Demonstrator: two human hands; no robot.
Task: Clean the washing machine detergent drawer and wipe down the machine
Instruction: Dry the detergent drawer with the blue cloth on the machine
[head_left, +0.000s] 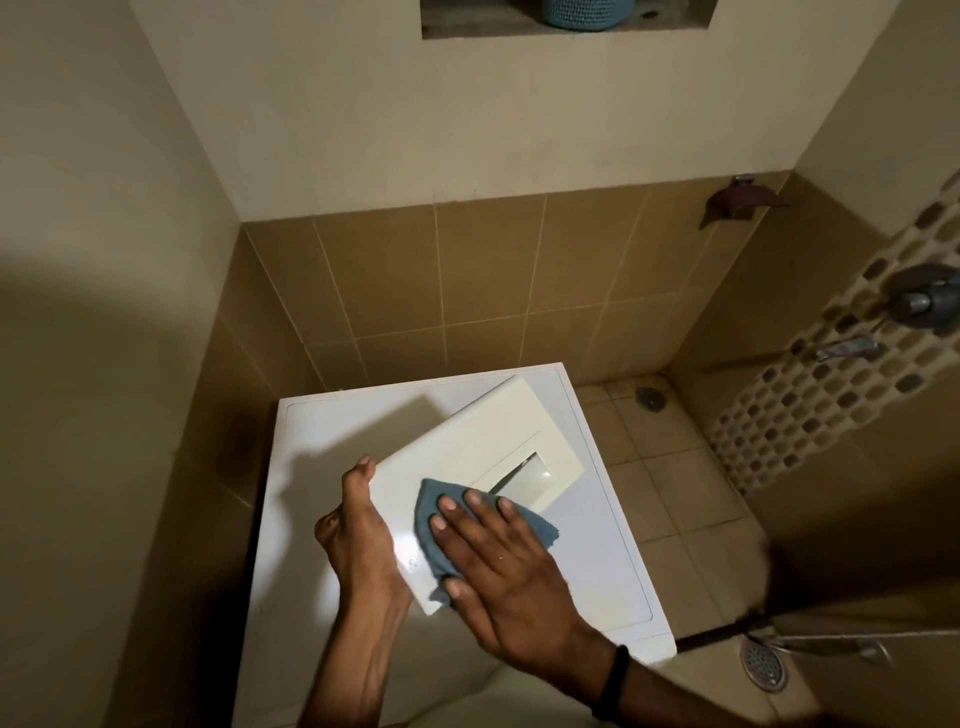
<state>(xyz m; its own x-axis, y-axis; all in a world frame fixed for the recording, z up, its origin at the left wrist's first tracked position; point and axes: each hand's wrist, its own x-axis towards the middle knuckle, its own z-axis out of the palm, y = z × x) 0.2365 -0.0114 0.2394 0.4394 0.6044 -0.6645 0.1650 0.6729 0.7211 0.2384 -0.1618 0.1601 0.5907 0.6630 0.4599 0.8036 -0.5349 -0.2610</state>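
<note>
The white washing machine (332, 436) fills the lower middle of the view, seen from above. A cream detergent drawer (483, 431) lies slanted across its top, with a recessed handle window near its right end. My left hand (358, 540) grips the drawer's left edge, thumb up along the side. My right hand (498, 566) lies flat with straight, spread fingers on a blue cloth (431, 525), pressing it onto the drawer's near end.
Tan tiled walls close in behind and on the left. A tiled floor (670, 467) with a drain (649, 399) lies to the right. Taps (852, 347) stick out from the mosaic wall at right. A blue basket (587, 13) sits in a wall niche above.
</note>
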